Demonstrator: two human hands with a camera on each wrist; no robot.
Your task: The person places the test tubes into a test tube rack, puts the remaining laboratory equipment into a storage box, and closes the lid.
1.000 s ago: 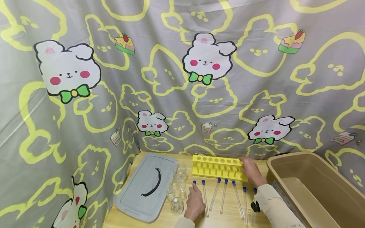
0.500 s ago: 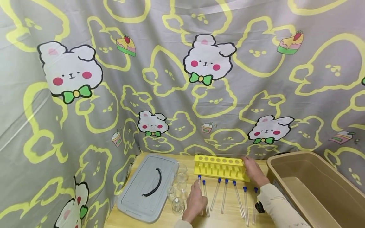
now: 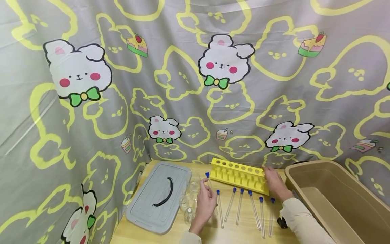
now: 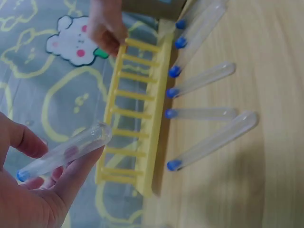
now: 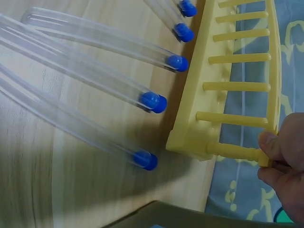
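My left hand (image 3: 205,205) pinches a clear test tube (image 4: 66,152) between thumb and fingers, lifted off the table. Its blue cap (image 3: 207,175) shows above the fingers in the head view, near the left end of a yellow test tube rack (image 3: 240,186). With thumb and fingers, my right hand (image 3: 276,184) grips the right end of the rack's top bar; the right wrist view shows this hold (image 5: 287,152) closely. The rack stands at a slant, its right end nearer me. In front of it lie several blue-capped test tubes (image 3: 239,208).
A grey lid (image 3: 155,200) with a black handle lies at the left. Beside it stand several clear glass vessels (image 3: 189,215), close to my left forearm. A brown bin (image 3: 304,189) is at the right. A patterned curtain (image 3: 182,108) hangs behind the table.
My left hand has picked up the leftmost test tube and raised it off the table toward the rack. Under my right hand, the rack has turned, its right end coming nearer.
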